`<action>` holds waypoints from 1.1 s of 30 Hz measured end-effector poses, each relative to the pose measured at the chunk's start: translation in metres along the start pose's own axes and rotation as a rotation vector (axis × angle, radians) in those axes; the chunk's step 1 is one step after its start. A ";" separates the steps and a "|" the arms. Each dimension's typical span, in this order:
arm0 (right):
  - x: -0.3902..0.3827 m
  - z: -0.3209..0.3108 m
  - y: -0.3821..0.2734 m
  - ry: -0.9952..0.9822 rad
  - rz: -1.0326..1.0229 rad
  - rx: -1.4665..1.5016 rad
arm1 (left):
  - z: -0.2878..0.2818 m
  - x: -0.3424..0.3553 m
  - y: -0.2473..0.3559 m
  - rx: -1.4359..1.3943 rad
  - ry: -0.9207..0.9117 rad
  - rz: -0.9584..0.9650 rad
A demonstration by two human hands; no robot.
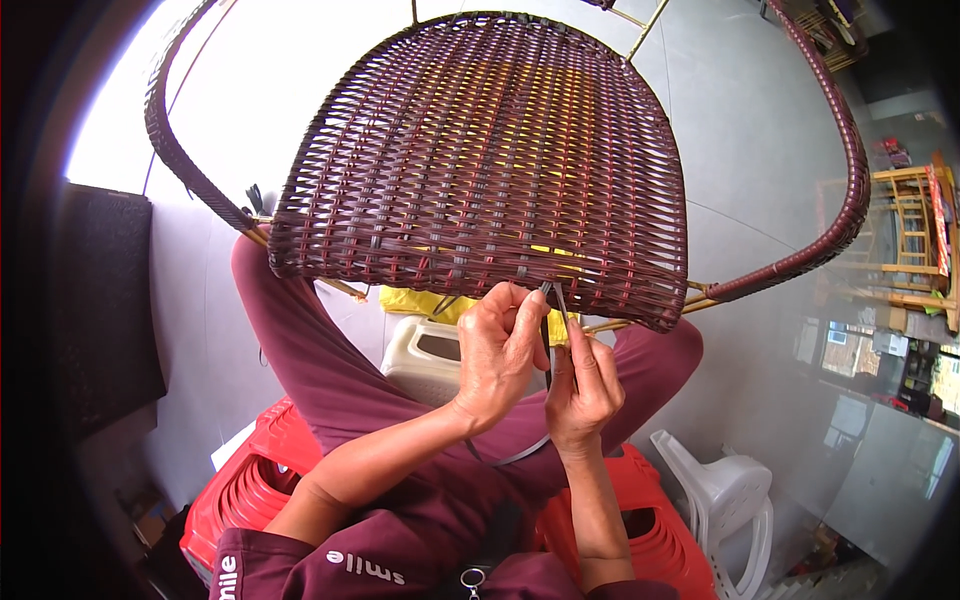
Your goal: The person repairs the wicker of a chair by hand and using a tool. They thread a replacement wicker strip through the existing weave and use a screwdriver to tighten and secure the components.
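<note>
Head view: 2 hands, both grasping. Left hand pinches dark strip right at the near edge of woven seat; right hand pinches grey strip just right of it. Can't tell if 1 strip or 2. Seat lies just beyond hands, edge running left-right, strips roughly crosswise to it. Left hand nearer the edge.
</note>
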State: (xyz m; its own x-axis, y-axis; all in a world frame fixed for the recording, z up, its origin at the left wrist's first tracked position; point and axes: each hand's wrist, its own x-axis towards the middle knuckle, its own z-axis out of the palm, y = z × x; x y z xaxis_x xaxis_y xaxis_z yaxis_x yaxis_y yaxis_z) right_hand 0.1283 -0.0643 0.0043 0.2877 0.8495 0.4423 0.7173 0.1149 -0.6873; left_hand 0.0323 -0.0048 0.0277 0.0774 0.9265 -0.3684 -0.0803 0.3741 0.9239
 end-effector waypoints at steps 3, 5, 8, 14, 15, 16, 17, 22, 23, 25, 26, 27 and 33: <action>0.000 0.000 0.001 0.006 -0.006 -0.008 | 0.004 0.000 0.002 -0.019 0.021 0.015; 0.001 0.000 0.000 0.011 -0.006 -0.002 | 0.008 -0.001 0.003 -0.037 0.034 0.006; 0.001 0.000 -0.002 0.008 -0.005 -0.005 | 0.010 -0.001 -0.001 -0.033 0.064 0.047; 0.001 0.003 0.001 0.034 -0.010 0.023 | 0.007 -0.004 -0.002 -0.162 0.017 0.005; 0.000 0.003 0.002 0.033 -0.008 0.023 | 0.006 -0.005 0.000 -0.227 -0.007 -0.017; 0.001 0.003 0.002 0.029 -0.007 0.028 | 0.005 -0.006 0.001 -0.292 -0.030 -0.038; 0.000 0.003 0.001 0.025 -0.007 0.034 | 0.002 -0.005 0.001 -0.291 -0.029 -0.040; 0.001 0.003 0.000 0.021 -0.001 0.033 | -0.004 -0.003 0.004 -0.386 -0.119 -0.163; 0.002 0.004 0.001 0.035 -0.008 0.030 | -0.004 -0.003 0.004 -0.388 -0.115 -0.162; 0.002 0.003 -0.001 0.028 0.000 0.026 | -0.005 -0.002 0.002 -0.403 -0.127 -0.174; 0.002 0.003 -0.001 0.024 0.012 0.018 | -0.005 -0.002 0.004 -0.413 -0.134 -0.185; 0.002 0.003 0.000 0.022 0.011 0.018 | -0.005 -0.002 0.003 -0.415 -0.132 -0.186; -0.001 0.004 0.002 0.025 0.010 0.014 | -0.007 -0.001 0.001 -0.418 -0.152 -0.183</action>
State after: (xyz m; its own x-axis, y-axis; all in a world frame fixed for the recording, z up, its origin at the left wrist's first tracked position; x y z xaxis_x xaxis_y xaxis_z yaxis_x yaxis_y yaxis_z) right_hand 0.1272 -0.0628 0.0006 0.3104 0.8377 0.4493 0.7051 0.1141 -0.6999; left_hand 0.0255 -0.0054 0.0281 0.2695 0.8387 -0.4732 -0.4424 0.5443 0.7128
